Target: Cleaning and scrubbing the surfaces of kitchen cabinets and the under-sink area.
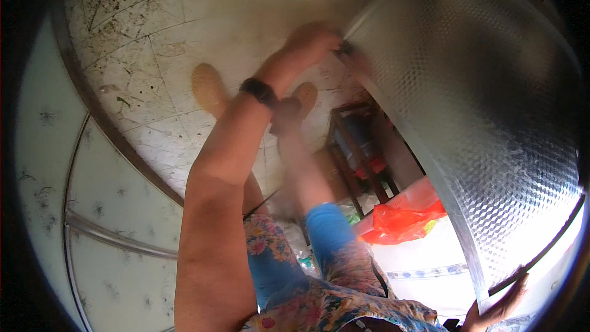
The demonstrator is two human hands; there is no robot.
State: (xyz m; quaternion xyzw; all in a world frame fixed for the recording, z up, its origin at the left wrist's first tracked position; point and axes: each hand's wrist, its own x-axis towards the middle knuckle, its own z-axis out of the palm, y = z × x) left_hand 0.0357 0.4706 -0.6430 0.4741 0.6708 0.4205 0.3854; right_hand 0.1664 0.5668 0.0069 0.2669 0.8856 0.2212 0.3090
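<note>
A large panel point(461, 115) with a silvery, diamond-embossed surface and a pale metal edge fills the right side, tilted. Reaching across the middle, my left arm wears a black band at the wrist. My left hand point(320, 39) is blurred and grips the panel's upper left corner, where a small dark piece shows. At the lower right, my right hand point(500, 302) holds the panel's bottom corner, its fingers along the edge and partly out of sight.
My feet in tan shoes point(207, 87) stand on a dirty tiled floor point(156, 87). Pale patterned cabinet panels point(120, 166) curve along the left. Beyond the panel's left edge are a dark wooden frame point(352, 152), a red plastic bag point(401, 223) and a white surface point(428, 258).
</note>
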